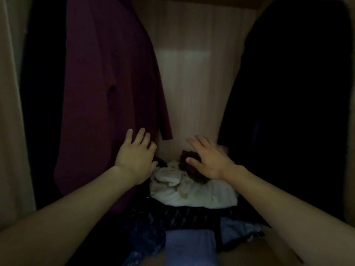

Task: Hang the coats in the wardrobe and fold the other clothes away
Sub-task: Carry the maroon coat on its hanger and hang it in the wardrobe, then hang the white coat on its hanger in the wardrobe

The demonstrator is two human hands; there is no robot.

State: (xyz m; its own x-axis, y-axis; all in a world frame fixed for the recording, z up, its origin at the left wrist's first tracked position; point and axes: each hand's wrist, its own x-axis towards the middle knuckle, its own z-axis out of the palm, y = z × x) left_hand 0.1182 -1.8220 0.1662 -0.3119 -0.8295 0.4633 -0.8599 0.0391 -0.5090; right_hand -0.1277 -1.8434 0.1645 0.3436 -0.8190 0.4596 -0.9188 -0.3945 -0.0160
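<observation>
A dark red coat (pixel 107 89) hangs at the left inside the dim wardrobe. My left hand (pixel 136 156) lies against its lower hem with the fingers spread and straight. My right hand (pixel 209 160) hovers flat, fingers spread, over a brown garment (pixel 189 167) on top of a pile of white clothes (pixel 194 192). Neither hand grips anything. Black garments (pixel 299 93) hang at the right.
Below the white pile lie dark patterned clothes (pixel 192 215), a blue patterned piece (pixel 148 237) and a folded light-blue item (pixel 190 246). The pale wooden back panel (pixel 194 73) shows between the hanging clothes. A black garment (pixel 44 93) hangs at the far left beside the wardrobe side wall (pixel 11 112).
</observation>
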